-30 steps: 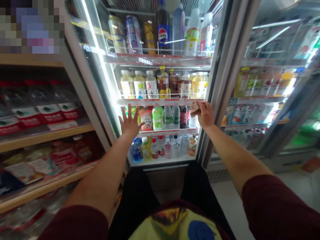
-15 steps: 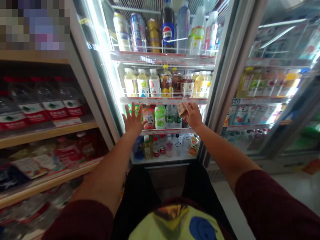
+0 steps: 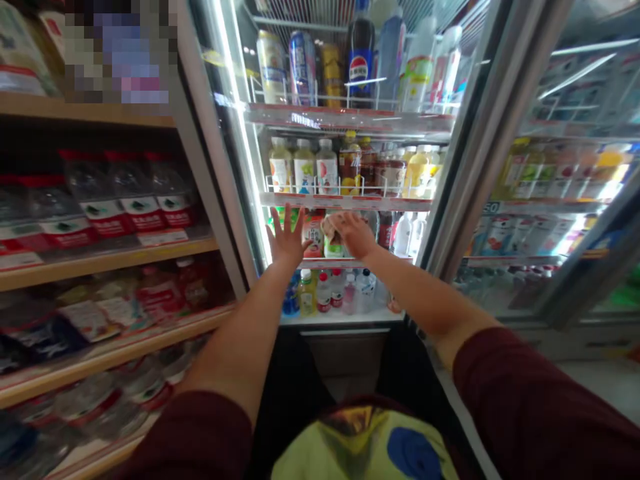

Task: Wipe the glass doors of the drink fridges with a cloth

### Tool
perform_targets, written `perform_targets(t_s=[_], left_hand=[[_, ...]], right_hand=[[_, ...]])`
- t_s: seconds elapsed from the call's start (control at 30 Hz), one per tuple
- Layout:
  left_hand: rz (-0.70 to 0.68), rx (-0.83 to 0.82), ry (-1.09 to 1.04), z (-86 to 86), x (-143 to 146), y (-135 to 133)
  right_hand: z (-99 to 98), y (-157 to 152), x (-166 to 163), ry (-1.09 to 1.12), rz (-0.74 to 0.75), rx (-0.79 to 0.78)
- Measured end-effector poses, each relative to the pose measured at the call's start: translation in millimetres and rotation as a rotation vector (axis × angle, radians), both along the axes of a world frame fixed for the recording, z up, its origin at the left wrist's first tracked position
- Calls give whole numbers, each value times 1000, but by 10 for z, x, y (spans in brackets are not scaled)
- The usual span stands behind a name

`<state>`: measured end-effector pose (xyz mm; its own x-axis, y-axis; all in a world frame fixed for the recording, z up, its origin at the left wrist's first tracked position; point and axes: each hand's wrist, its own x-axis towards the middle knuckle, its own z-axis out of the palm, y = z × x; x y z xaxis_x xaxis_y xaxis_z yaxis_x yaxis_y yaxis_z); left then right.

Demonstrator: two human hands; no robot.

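Observation:
My left hand [image 3: 289,241] is spread wide, palm forward, and seems to rest flat on the glass door [image 3: 325,120] of a lit drinks fridge. Beside it, my right hand [image 3: 356,233] presses a crumpled beige cloth [image 3: 331,227] against the same glass, its fingers over the cloth. Behind the cloth, a green-labelled bottle [image 3: 334,250] is partly covered. A red-labelled bottle [image 3: 314,233] shows between the two hands.
Several bottles and cans fill the fridge shelves, among them a cola bottle [image 3: 361,60]. To the left, wooden shelves [image 3: 125,257] hold red-capped water bottles [image 3: 135,193]. Another glass-door fridge [image 3: 540,173] stands at the right. My knees are close to the fridge base.
My right hand has slid the cloth left across the glass, nearer my left hand. My left hand keeps its spread pose. The view has shifted slightly left.

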<state>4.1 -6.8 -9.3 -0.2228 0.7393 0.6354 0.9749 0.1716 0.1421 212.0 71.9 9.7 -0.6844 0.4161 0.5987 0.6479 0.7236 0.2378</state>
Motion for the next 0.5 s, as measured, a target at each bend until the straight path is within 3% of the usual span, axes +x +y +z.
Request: perform_targets(t_s=[0.13, 0.2, 0.33, 0.4, 0.5], left_hand=[[-9, 3, 15, -7, -35, -3], [-9, -11, 14, -6, -47, -4], [-2, -41, 21, 12, -46, -24], [11, -47, 32, 22, -43, -42], [18, -69, 49, 26, -51, -64]], right_hand=[[-262, -147, -147, -409, 153, -34], [-213, -148, -204, -407, 133, -9], [23, -114, -313, -168, 23, 63], [-14, -138, -343, -150, 17, 59], [-219, -216, -361, -295, 92, 14]])
